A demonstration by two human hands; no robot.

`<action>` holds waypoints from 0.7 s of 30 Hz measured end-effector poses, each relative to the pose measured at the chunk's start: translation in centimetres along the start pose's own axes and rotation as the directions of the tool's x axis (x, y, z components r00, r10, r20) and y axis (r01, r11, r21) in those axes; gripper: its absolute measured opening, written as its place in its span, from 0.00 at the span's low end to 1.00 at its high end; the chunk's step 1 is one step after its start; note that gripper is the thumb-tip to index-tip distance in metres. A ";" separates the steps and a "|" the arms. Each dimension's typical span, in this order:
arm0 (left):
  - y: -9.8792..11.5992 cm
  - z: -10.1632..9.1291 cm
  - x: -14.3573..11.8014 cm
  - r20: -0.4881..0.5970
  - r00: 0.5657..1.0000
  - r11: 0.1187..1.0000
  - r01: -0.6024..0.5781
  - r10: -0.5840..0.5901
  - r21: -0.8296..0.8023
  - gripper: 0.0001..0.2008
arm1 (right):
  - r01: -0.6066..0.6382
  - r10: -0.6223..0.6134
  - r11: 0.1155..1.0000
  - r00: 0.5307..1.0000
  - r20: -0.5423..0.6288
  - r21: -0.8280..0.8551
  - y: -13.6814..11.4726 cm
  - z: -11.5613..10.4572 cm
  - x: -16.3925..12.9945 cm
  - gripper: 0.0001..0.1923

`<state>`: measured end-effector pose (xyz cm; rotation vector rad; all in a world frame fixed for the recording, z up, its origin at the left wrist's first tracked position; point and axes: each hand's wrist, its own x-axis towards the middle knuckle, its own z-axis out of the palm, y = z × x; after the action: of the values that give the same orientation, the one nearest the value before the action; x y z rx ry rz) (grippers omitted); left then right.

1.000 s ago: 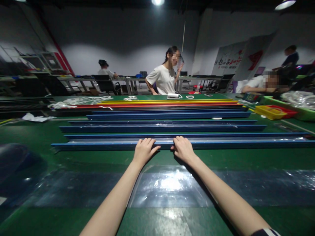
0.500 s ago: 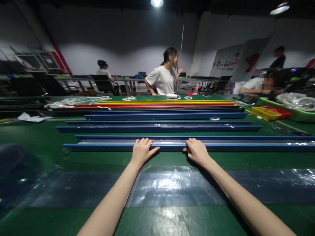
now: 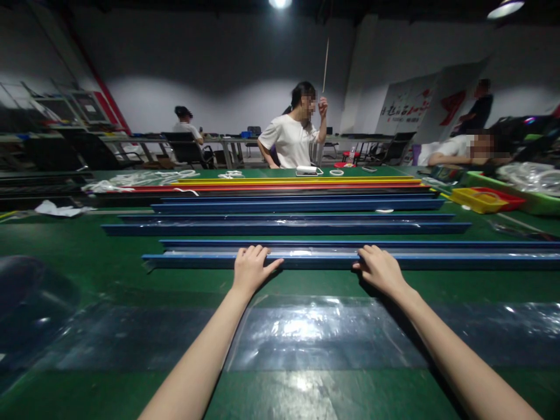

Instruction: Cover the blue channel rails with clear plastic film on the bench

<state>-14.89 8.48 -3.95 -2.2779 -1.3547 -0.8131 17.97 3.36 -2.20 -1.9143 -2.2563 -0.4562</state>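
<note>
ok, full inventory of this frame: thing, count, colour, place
nearest blue channel: 1, blue, long, lying crosswise on the table, under both hands
other blue channels: at least 2, blue, parallel rows behind it
red and yellow strips: a few, far side of the table
table: 1, green top
clear plastic sheet: 1, glossy, near edge
white cord: pile, far left
yellow tray: 1, far right, beside a red one
person in white shirt: 1, standing behind the table, one hand raised
other people: 3, in the background
left hand: fingers on the nearest blue channel
right hand: fingers on the same channel
</note>
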 end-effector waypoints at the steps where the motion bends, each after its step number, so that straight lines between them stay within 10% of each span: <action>1: 0.0 0.0 0.0 0.003 1.000 1.000 0.001 -0.001 0.001 0.20 | -0.003 0.003 1.000 1.000 0.002 0.002 0.5 0.1 -0.1 0.07; 21: 0.6 -0.1 -0.3 0.006 0.999 0.999 0.037 -0.037 0.029 0.23 | 0.029 -0.026 0.999 0.995 0.092 -0.030 1.9 0.3 0.0 0.08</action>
<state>-14.46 7.97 -4.08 -2.2413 -1.4065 -0.7936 19.82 3.72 -2.24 -1.9600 -2.3491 -0.4176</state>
